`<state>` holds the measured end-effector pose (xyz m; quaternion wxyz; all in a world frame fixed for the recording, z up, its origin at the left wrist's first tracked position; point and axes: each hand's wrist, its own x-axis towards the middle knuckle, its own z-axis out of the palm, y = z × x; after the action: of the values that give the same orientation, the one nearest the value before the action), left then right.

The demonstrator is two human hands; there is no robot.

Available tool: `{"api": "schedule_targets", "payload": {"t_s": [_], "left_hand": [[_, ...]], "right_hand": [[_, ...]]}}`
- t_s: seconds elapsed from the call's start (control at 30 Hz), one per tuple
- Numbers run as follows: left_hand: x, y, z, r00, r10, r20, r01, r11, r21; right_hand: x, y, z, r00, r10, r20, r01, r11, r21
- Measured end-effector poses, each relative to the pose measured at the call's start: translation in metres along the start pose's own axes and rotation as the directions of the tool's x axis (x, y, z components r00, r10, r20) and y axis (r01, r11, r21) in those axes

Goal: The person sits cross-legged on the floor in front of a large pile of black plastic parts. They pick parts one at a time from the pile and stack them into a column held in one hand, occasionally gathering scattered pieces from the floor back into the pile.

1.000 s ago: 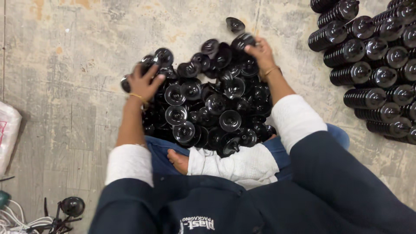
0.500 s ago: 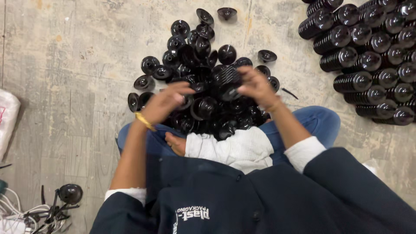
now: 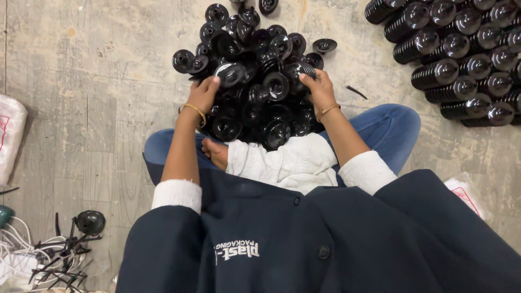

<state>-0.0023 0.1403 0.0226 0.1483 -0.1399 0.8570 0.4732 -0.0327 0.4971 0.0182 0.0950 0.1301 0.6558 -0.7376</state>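
Dozens of black caps (image 3: 255,81) piled up — left hand (image 3: 203,93) and right hand (image 3: 319,89) each gripping one, arms stretched forward.

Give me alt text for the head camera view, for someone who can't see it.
A seated person's left hand and right hand reach into a pile of black plastic discs on a concrete floor. Stacked columns of discs lie at upper right.
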Motion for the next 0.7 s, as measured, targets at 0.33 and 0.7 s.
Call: {"api": "schedule_targets", "payload": {"t_s": [0.33,0.7], "left_hand": [[-0.082,0.089,0.040,0.898,0.429,-0.092,-0.416,0.765,-0.491],[-0.093,0.085,0.013,0.977,0.180,-0.113,-0.206,0.675,-0.709]], "right_hand": [[-0.088,-0.057,0.085,0.873,-0.450,0.188,0.488,0.813,-0.318],[0.010,-0.056,0.045,0.716,-0.472,0.514,0.687,0.347,-0.638]]}}
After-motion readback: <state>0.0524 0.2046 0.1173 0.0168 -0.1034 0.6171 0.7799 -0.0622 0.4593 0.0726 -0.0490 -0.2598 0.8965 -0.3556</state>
